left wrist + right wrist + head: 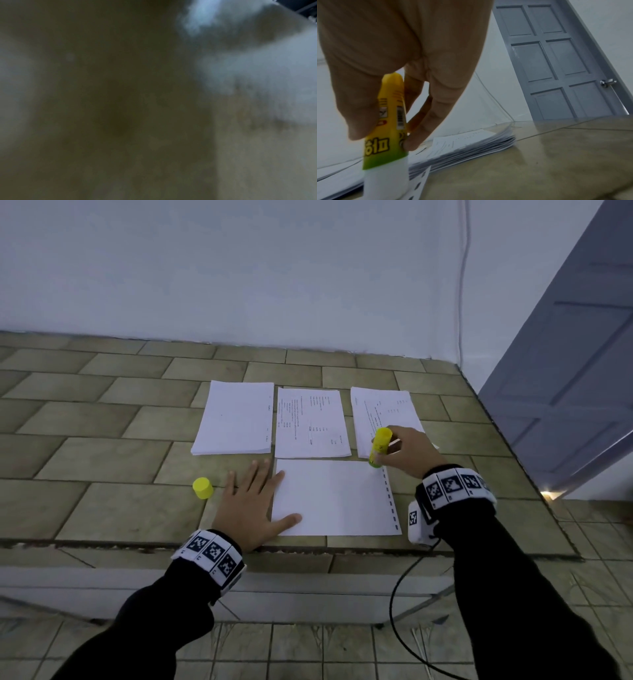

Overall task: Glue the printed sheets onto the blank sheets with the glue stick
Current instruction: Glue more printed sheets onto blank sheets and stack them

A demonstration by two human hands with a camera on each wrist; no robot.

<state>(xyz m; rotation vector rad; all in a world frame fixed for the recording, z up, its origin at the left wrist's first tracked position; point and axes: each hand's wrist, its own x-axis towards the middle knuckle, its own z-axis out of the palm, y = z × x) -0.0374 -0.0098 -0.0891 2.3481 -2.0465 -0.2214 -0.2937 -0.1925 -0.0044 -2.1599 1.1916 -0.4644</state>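
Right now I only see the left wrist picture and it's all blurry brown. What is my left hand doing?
Observer: Your left hand lies flat, fingers spread, thumb on the near sheet's left edge.
Operator: Where's the glue?
Observer: Your right hand grips the glue stick, tip down at that sheet's far right corner.
Operator: Did the lid get lost?
Observer: No, the yellow cap stands on the counter, left of your left hand.
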